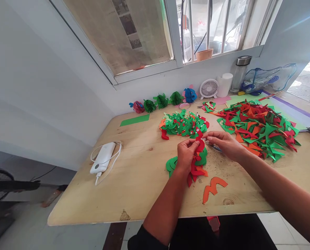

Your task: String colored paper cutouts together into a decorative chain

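My left hand (186, 153) pinches a curved red paper cutout (200, 146) between thumb and fingers. My right hand (224, 143) comes in from the right, its fingertips closed together at the top of that cutout. Whatever they hold is too small to make out. Partly hidden under the right hand is a thin metallic and blue object (215, 148) whose kind I cannot tell. Beneath the left hand lie green paper cutouts (172, 164) and more red ones (195, 170). A wavy orange paper cutout (214, 188) rests nearer the table's front edge.
Behind the hands is a pile of green and red cutouts (183, 123); at right, a larger heap of paper scraps (259, 126). A white power bank (103, 158) with a cable lies left. Folded paper animals (161, 100), a small fan (209, 89) and a glass bottle (240, 74) line the wall.
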Demonstrator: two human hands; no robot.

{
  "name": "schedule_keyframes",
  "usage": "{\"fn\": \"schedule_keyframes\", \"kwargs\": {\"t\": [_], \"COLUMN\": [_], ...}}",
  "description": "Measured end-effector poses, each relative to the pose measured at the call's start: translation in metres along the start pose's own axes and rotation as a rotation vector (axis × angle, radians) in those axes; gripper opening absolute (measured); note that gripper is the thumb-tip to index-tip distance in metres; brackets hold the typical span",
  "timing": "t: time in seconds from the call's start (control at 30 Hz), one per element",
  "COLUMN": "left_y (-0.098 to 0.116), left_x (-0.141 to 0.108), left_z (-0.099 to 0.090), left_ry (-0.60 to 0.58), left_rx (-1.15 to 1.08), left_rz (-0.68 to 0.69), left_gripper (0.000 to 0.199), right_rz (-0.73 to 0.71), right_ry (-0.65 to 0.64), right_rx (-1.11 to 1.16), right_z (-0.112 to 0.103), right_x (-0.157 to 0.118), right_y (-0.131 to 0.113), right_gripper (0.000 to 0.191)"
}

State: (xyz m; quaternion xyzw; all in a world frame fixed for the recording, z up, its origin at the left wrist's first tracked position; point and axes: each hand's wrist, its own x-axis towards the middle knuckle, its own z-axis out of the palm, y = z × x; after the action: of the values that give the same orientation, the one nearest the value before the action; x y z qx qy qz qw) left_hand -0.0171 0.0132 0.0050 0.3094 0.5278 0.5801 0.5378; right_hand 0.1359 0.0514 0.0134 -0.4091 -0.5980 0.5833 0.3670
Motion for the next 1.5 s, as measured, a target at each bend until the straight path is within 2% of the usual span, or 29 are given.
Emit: {"fn": "schedule_keyframes", "kwargs": {"t": [0.23, 0.37, 0.67, 1.1, 1.5], "left_y": [-0.005, -0.005, -0.002, -0.003, -0.004], "left_x": [0.002, 0.001, -0.004, -0.004, -0.003], "left_z": [0.002, 0.003, 0.006, 0.008, 0.008], "left_ry": [0.050, 0.035, 0.032, 0.056, 0.022], "left_rx": [-0.051, -0.077, -0.140, -0.268, -0.371], "left_rz": [-0.007, 0.004, 0.053, 0.048, 0.008], "left_gripper": [0.029, 0.028, 0.025, 0.027, 0.031], "right_rz": [0.055, 0.075, 0.067, 0.081, 0.050], "right_ry": [-0.037, -0.031, -0.119, -0.055, -0.083], "right_rx": [0.135, 0.195, 0.387, 0.349, 0.301], "right_z": [0.003, 0.006, 0.008, 0.015, 0.016], "right_x": [-0.003, -0.004, -0.005, -0.010, -0.010], "right_y": [-0.005, -0.008, -0.005, -0.011, -0.010], "right_gripper": [0.031, 0.031, 0.030, 0.035, 0.037]}}
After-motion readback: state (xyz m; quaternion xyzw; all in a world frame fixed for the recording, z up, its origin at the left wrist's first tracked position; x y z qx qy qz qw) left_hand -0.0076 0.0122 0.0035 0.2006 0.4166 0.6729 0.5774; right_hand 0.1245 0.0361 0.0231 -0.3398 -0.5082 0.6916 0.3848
